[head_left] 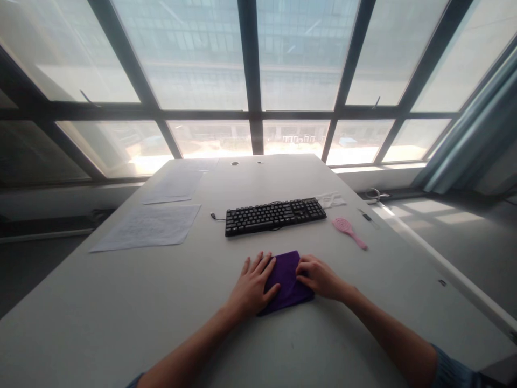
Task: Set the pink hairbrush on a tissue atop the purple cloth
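Observation:
A purple cloth, folded into a flat, roughly square shape, lies on the white table in front of me. My left hand rests flat over its left side, fingers spread and thumb apart, partly hiding that edge. At the cloth's right edge, my right hand has its fingers curled and pinched on the fabric near the upper right corner. The fingertips of the right hand are partly hidden by the hand itself.
Beyond the cloth lies a black keyboard with its cable plug at the left. A pink hairbrush is to its right, near a small dark object. Crumpled white material touches the keyboard's far right. Paper sheets lie left.

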`<state>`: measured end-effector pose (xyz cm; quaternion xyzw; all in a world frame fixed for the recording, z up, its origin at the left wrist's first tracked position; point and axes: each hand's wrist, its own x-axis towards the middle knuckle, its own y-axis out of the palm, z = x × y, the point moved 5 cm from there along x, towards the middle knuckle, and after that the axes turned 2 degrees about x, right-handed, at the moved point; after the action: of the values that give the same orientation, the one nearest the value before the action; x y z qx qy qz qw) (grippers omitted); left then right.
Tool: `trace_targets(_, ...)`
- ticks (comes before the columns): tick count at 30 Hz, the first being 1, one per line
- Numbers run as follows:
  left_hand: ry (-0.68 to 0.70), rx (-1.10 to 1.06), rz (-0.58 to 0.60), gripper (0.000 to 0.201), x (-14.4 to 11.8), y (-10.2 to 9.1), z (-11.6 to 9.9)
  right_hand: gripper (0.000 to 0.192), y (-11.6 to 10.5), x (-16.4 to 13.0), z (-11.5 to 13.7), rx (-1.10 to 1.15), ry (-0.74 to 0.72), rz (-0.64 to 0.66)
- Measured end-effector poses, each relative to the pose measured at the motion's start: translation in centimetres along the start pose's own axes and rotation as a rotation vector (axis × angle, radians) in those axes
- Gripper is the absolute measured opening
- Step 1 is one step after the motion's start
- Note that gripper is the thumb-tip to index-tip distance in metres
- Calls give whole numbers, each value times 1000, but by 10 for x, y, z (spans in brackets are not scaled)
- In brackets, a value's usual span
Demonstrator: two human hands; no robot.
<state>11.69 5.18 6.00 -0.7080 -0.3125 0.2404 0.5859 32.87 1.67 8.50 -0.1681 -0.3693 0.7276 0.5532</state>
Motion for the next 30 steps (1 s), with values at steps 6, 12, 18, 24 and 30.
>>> trace_targets(6, 3, 10, -10, 72, 1, 1, 1, 7, 2, 3, 4, -133, -3, -2)
trace_targets(12, 7, 3, -27, 71, 1, 0, 2, 18, -71, -5, -71, -306, 313, -503)
trace_targets(18, 22, -5, -61, 69, 3, 3, 4, 40, -131, -40, -164, -545, 862, -650)
trace_targets(24, 18, 8, -61, 69, 3, 6, 8, 33, -129, -39, -180, -467, 867, -560)
trace_targets(30, 23, 3, -59, 69, 3, 9, 10, 36, -178, -37, -203, -440, 955, -645)
